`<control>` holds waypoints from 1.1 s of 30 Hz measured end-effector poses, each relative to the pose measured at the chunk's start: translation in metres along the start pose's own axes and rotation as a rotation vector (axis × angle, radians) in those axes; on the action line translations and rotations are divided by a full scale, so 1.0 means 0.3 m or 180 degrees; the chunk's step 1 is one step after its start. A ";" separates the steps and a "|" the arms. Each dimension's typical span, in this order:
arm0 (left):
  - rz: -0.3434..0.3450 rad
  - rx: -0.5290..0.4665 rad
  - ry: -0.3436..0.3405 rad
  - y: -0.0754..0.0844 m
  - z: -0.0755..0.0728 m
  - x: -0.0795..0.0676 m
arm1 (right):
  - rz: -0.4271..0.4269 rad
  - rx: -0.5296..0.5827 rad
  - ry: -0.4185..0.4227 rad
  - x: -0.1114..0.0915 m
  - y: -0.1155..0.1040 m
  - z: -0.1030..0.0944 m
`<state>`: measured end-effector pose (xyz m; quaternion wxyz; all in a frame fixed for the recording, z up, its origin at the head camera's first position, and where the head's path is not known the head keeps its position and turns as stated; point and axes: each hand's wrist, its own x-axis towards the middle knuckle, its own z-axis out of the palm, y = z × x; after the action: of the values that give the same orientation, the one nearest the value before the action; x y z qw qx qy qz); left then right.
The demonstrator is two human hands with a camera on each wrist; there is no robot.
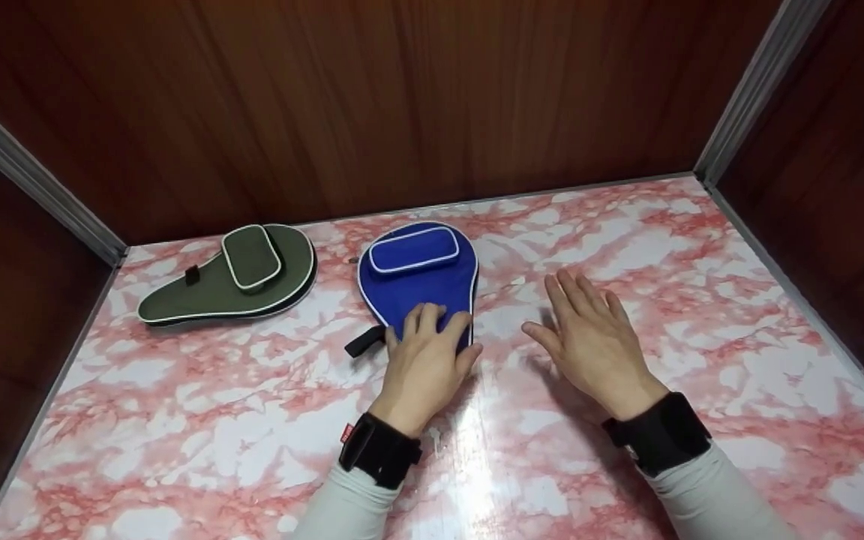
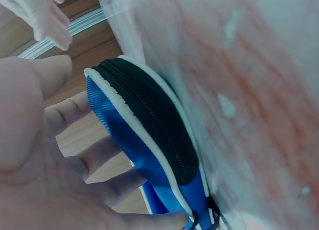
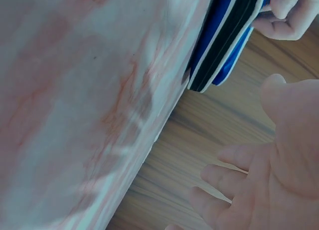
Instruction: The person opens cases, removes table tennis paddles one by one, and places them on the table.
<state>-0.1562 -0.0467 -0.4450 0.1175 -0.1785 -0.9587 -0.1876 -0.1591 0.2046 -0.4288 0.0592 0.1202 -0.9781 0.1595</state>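
Observation:
A blue table tennis paddle case (image 1: pixel 432 289) with white piping and a small front pocket lies flat, its narrow end toward me. Over that narrow end my left hand (image 1: pixel 426 367) is spread, fingertips resting on the blue fabric. In the left wrist view the thumb stands apart from the case, and the black zip (image 2: pixel 154 117) along its edge shows. My right hand (image 1: pixel 597 345) hovers to the right of the case with straight fingers and holds nothing; the right wrist view shows its palm (image 3: pixel 279 175) apart from the case.
An olive green paddle case (image 1: pixel 267 289) with white piping lies to the left, near the back wall. A black strap (image 1: pixel 364 342) sticks out from the blue case's left side. Brown wood-look panels (image 1: pixel 417 105) enclose the red-and-white marbled table (image 1: pixel 199 420) at the back and sides.

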 end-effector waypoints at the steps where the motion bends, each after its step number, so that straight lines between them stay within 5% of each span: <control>1: 0.0016 0.0020 0.0061 0.001 0.002 -0.002 | -0.0006 -0.0002 -0.0006 0.000 0.001 0.000; 6: 0.0066 0.0110 0.0222 0.009 0.009 0.002 | -0.0008 0.0010 -0.0027 -0.002 0.007 -0.005; 14: 0.0243 0.0111 0.0094 -0.013 -0.020 -0.015 | -0.0018 0.0064 -0.0042 0.005 0.008 -0.013; 33: 0.0663 -0.0334 -0.0883 -0.151 -0.137 -0.073 | -0.0165 0.0626 -0.0394 0.032 0.019 -0.017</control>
<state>-0.1472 -0.1089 -0.4286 -0.0065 -0.3069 -0.9309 -0.1978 -0.1693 0.2095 -0.4241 -0.0093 0.1603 -0.9560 0.2454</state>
